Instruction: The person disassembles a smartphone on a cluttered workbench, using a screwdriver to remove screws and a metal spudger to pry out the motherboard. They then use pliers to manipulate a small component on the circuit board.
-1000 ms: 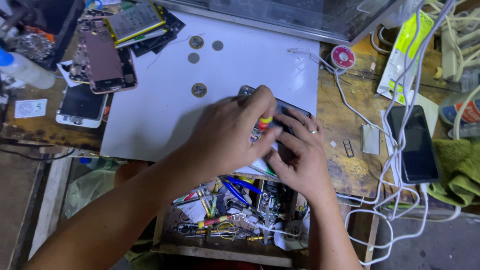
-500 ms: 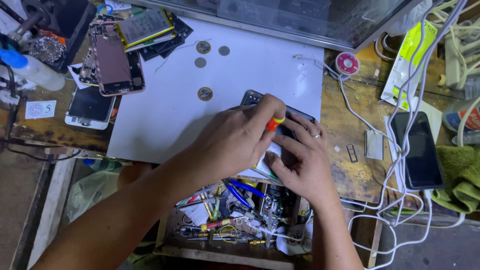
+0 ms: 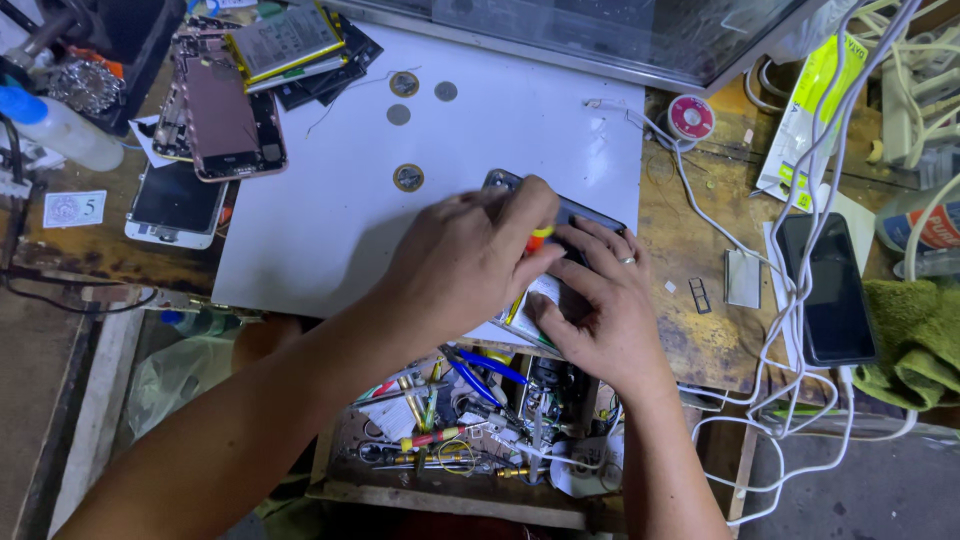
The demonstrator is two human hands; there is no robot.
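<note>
1. White sheet (image 3: 330,200) covers the middle of the wooden workbench (image 3: 690,330), and both of the person's hands meet at its lower right edge, about five o'clock from the sheet's middle.
2. Under the hands lies a dark phone (image 3: 590,215); only its upper edge and two corners show past the knuckles, toward twelve and one o'clock of the hands.
3. Left hand (image 3: 460,265) is curled nearly closed, fingers pinched round a small screwdriver (image 3: 538,240) with a red and yellow handle, held over the phone.
4. Right hand (image 3: 600,310) lies loosely spread on the phone, fingertips pressing on it, a ring on one finger. It steadies the phone rather than gripping it.
5. At eleven o'clock from the hands four round coin-like discs (image 3: 408,178) lie scattered on the sheet.
6. Farther out at ten o'clock sit a stripped pink phone frame (image 3: 222,115), a flat battery (image 3: 285,42) and a white phone (image 3: 178,205) lying screen up.
7. At three o'clock a black phone (image 3: 828,290) rests among white cables (image 3: 790,400), with a green cloth (image 3: 915,340) just beyond it.
8. At six o'clock, below the bench edge, an open drawer (image 3: 460,440) holds a jumble of tools, blue-handled pliers among them.
9. A red roll of tape (image 3: 690,117) sits at one o'clock.
</note>
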